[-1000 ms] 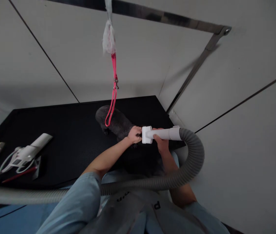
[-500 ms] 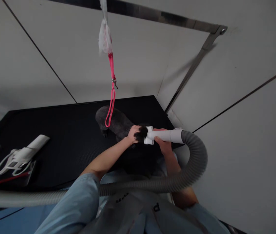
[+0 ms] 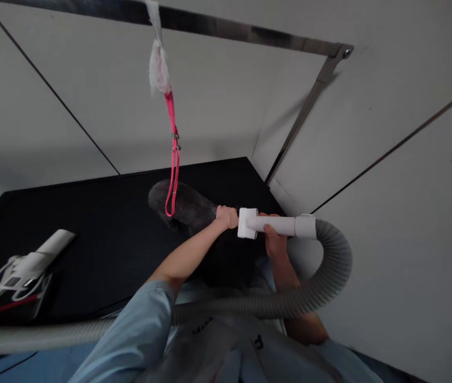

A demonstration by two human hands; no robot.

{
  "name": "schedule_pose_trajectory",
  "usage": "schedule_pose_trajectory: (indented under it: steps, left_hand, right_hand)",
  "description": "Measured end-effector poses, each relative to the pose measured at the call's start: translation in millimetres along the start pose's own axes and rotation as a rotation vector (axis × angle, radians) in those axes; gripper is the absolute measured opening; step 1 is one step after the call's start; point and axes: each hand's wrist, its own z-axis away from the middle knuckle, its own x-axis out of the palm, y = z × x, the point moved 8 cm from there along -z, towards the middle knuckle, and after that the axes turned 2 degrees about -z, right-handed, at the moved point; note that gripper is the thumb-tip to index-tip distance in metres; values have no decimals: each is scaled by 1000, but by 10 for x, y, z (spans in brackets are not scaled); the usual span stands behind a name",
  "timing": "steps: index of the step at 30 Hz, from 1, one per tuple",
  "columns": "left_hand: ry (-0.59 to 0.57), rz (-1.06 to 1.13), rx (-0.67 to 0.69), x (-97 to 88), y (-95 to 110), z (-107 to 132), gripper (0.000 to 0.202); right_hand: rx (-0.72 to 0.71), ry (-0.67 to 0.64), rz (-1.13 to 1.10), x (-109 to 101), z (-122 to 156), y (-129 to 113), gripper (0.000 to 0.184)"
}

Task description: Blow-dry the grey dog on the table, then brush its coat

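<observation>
A small, close-cropped dark grey animal (image 3: pixel 183 205) is on the black table (image 3: pixel 122 255); which end of it is under my left hand cannot be made out. My left hand (image 3: pixel 227 217) is closed on the animal's right end, fingers wrapped round. Just right of that hand is a white vacuum grooming brush (image 3: pixel 276 225) with a wide, flat head, held level. My right hand (image 3: pixel 276 242) grips its handle from below and behind. From the handle, a grey ribbed hose (image 3: pixel 335 260) loops down and runs left across my apron.
A pink noose (image 3: pixel 172 175) hangs over the animal from a metal bar (image 3: pixel 229 29). At the table's left lie a white dryer-like tool (image 3: pixel 38 263) with a cord and a red-edged flat item (image 3: pixel 14 306). Walls stand behind and to the right.
The brush has shifted right, slightly away from my left hand. The black tuft that showed between them is almost hidden now. My left hand has moved a little right. The view has shifted slightly.
</observation>
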Motion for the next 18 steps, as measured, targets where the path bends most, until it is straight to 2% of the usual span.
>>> schedule_pose_trajectory:
  steps: [5,10,14,18]
  left_hand:
    - [17,-70,29,155,224,83,41]
    - [191,-61,239,222,364,348,32]
    - [351,84,273,266,249,600,26]
    - [414,169,231,362,45,763,22]
  right_hand:
    - [114,7,-33,-111,31,178,40]
    - [126,11,-49,-147,95,257,37]
    - [114,-7,-47,-169,131,241,38]
    - [130,-75,-46,-122,180,202,39]
